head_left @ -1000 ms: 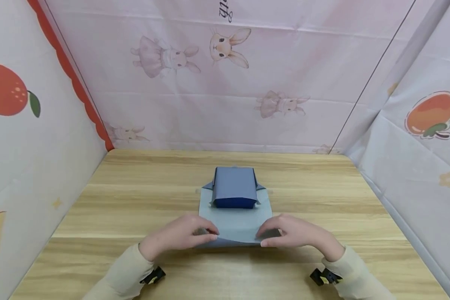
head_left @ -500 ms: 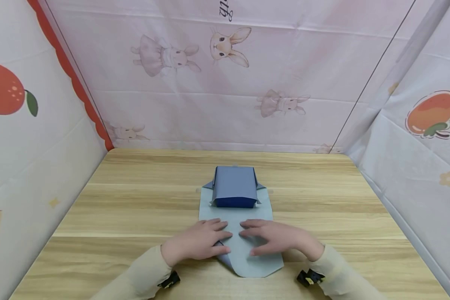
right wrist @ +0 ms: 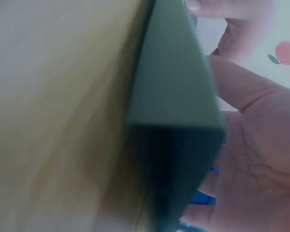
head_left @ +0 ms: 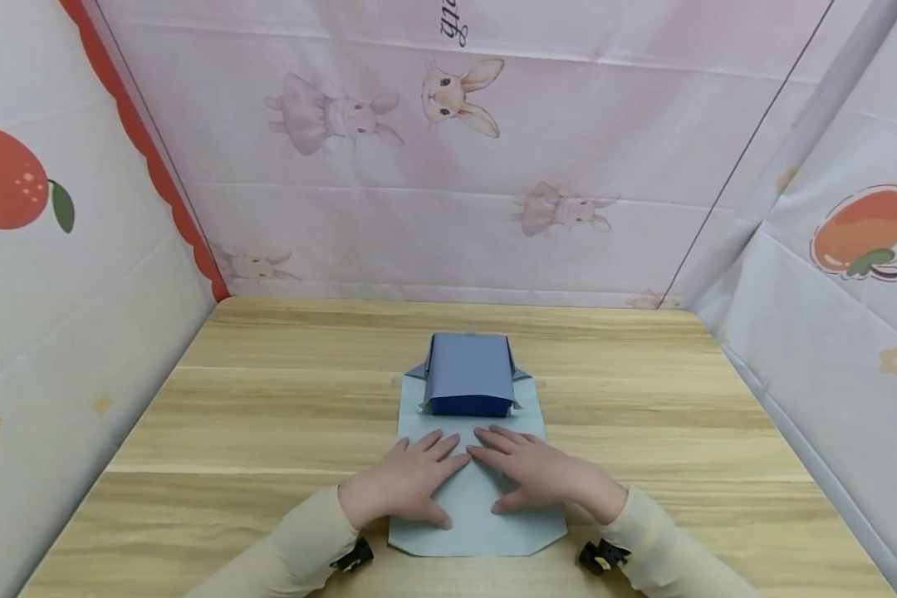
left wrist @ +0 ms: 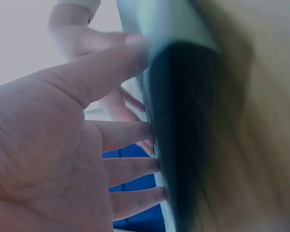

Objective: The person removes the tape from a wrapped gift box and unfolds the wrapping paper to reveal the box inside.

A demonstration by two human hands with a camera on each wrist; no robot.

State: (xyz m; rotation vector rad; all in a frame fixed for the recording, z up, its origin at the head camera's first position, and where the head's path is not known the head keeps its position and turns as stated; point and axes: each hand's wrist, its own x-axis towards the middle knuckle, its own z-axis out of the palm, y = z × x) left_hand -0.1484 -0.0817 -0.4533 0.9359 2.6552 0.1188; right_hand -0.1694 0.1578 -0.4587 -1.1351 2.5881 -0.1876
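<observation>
A sheet of pale blue-green paper [head_left: 473,536] lies spread on the table, its near edge toward the person. On its far part sits a dark blue box [head_left: 469,406], its top covered by a blue-grey flap of paper [head_left: 469,365]. The left hand [head_left: 411,482] rests on the sheet's left side with fingers spread. Opposite it, the right hand [head_left: 534,472] lies on the right side, fingers likewise extended. Both hands' fingertips come close together near the sheet's middle. In the wrist views, the paper [right wrist: 176,82] stands slightly off the wood, with dark shadow underneath.
The wooden table [head_left: 269,399] is bordered by printed cloth hangings at the back [head_left: 419,241], left and right. Small folded paper corners [head_left: 416,371] stick out beside the box. Black wrist cameras [head_left: 353,555] are strapped to both sleeves.
One second ago, both hands held the sheet's near edge, which was folded up. Now the sheet extends flat toward the person, its left corner unfolded, and both hands have moved inward onto it.
</observation>
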